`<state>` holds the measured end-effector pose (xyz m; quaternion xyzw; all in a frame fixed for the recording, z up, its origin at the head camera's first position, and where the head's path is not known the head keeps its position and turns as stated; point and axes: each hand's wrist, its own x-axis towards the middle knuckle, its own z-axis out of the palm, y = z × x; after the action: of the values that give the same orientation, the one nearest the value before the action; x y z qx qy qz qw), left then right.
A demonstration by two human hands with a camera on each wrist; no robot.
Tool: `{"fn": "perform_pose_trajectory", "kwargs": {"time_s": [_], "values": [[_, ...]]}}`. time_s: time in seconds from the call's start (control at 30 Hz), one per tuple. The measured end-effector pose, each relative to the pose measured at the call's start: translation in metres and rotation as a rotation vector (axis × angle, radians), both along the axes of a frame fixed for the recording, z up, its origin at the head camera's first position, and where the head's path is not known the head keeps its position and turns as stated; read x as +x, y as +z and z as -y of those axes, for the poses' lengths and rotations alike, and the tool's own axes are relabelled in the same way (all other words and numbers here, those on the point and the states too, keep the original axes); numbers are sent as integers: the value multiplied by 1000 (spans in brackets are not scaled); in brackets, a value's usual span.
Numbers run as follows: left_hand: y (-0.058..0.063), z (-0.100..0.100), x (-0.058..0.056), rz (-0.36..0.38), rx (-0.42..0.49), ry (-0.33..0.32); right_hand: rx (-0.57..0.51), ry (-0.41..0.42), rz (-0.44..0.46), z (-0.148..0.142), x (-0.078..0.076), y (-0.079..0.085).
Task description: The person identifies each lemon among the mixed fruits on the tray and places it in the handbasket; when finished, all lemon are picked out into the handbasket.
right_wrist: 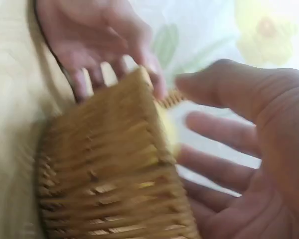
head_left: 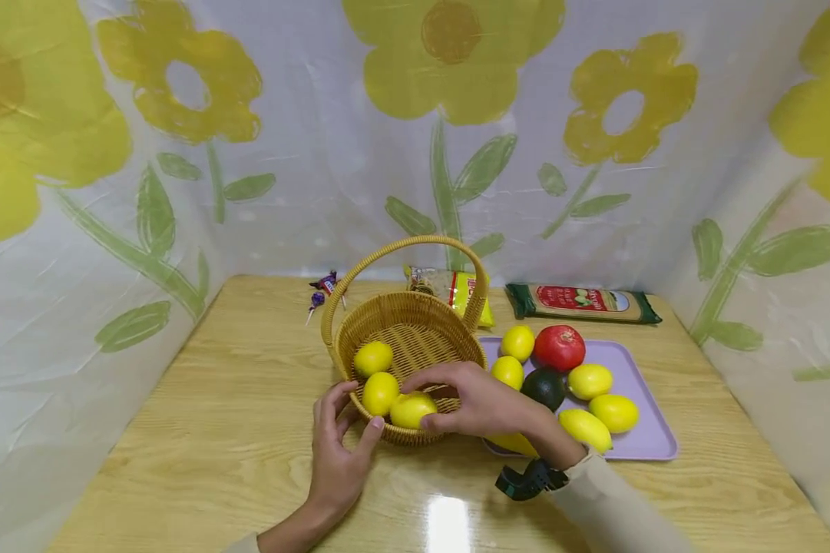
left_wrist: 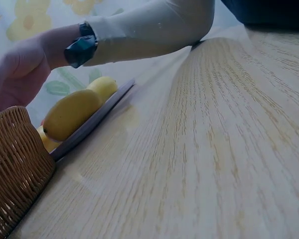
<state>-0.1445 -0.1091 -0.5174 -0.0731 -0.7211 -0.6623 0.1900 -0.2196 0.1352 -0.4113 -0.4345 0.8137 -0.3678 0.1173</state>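
Observation:
In the head view, a wicker basket with a tall handle stands mid-table. Inside it are a back lemon, a middle lemon and a front lemon. My left hand holds the basket's near left side, thumb at the rim and fingers around the wall. Over the front lemon is my right hand, its thumb and fingers spread around the fruit. The right wrist view shows background between the thumb and fingers of my right hand, with the yellow fruit just beyond the fingertips.
Right of the basket, a purple tray carries several lemons, a red pomegranate and a dark avocado. Behind lie lollipops, a yellow snack bag and a long green-ended packet. Flowered sheets surround the table.

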Motion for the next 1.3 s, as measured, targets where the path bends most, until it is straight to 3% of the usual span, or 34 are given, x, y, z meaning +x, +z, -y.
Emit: {"fn": "perform_pose_trajectory", "kwargs": {"time_s": [0.1, 0.2, 0.33, 0.47, 0.63, 0.83, 1.0, 1.13, 1.3], "values": [[0, 1, 0, -6, 3, 4, -59, -13, -4, -4, 5, -1], [1, 1, -2, -14, 4, 2, -146, -50, 34, -26, 9, 0], [1, 0, -2, -9, 11, -3, -294, -90, 156, -75, 15, -6], [2, 0, -1, -3, 10, -5, -351, -186, 176, -132, 23, -16], [2, 1, 0, -5, 5, 1, -330, -390, 90, -194, 37, -31], [1, 1, 1, -2, 0, 7, -283, -580, -4, -237, 48, -43], [0, 1, 0, -7, -2, 8, -178, -631, -25, -254, 49, -50], [0, 0, 0, -7, -1, 13, -74, -619, 32, -263, 49, -52], [-1, 0, 0, 3, 3, 11, -75, -580, 123, -268, 49, -54]]}}
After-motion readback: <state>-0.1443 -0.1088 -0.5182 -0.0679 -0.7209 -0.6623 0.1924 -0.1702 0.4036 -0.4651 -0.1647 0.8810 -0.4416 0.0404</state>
